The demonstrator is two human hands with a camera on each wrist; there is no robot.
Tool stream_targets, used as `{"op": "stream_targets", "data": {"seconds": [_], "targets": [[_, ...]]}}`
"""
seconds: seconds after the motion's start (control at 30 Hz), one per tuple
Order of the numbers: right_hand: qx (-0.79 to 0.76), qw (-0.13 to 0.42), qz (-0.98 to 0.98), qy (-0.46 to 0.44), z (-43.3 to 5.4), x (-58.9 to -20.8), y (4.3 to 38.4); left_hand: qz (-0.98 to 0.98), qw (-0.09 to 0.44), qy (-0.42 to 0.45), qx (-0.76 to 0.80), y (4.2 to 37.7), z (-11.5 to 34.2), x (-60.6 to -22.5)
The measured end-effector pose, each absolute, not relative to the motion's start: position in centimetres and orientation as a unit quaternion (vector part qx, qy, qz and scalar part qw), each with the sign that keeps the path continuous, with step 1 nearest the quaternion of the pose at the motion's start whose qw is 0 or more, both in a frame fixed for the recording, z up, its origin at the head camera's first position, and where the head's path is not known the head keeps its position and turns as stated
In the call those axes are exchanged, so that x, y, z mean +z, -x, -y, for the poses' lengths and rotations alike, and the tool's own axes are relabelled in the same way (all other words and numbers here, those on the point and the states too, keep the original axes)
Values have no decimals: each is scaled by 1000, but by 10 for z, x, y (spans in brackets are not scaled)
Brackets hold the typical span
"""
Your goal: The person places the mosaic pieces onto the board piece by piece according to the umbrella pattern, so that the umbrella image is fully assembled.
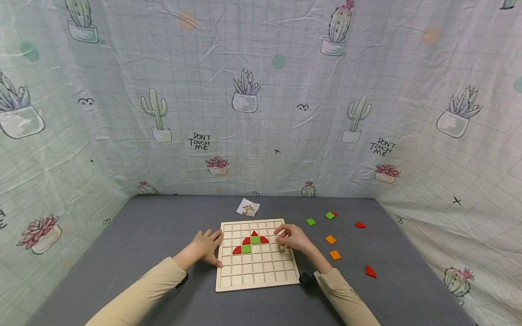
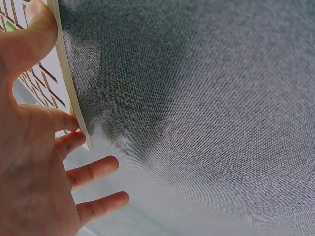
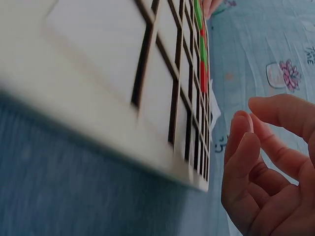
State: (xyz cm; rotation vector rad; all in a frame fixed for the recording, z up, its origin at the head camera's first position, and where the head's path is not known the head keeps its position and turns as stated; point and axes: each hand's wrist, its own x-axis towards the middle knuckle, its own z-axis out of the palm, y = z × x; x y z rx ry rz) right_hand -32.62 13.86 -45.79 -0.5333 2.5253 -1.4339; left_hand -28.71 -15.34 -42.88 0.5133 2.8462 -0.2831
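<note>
A pale wooden grid board (image 1: pixel 261 271) lies on the grey table. My left hand (image 1: pixel 205 248) rests along its left edge, fingers spread and fairly straight; the left wrist view shows the thumb (image 2: pixel 37 32) on the board's face. Over the board's right side hovers my right hand (image 1: pixel 292 237), its fingers loosely bent with no piece visible between them. Set in the grid are a red triangle (image 1: pixel 254 234), green squares (image 1: pixel 246 249) and red quarter-circle pieces (image 1: pixel 264 240). In the right wrist view the right hand (image 3: pixel 270 172) is apart from the board.
Right of the board lie green squares (image 1: pixel 311 222), orange squares (image 1: pixel 335 255) and red quarter-circle pieces (image 1: pixel 370 271). One green square (image 1: pixel 329 215) partly covers a red piece. Behind the board lies a small pattern card (image 1: pixel 248 207). A cactus-print cloth (image 1: pixel 261 136) hangs around the table.
</note>
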Motion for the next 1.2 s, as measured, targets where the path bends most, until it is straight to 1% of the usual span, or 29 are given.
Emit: {"op": "stream_targets", "data": {"seconds": [0.27, 0.4, 0.6, 0.73, 0.9, 1.2], "targets": [[-475, 81, -858, 179, -174, -455, 325, -972, 119, -176, -97, 289, 154, -432], [-461, 59, -869, 167, -192, -456, 324, -972, 118, -177, -99, 289, 154, -431], [-439, 31, -890, 121, -222, -457, 322, -973, 114, -178, -95, 288, 153, -431], [-430, 23, -898, 88, -240, -458, 321, -973, 113, -180, -95, 288, 154, -431], [-422, 23, -903, 76, -257, -458, 320, -973, 113, -179, -91, 288, 155, -432], [-401, 15, -915, 36, -275, -464, 322, -974, 116, -175, -87, 290, 154, -434]]}}
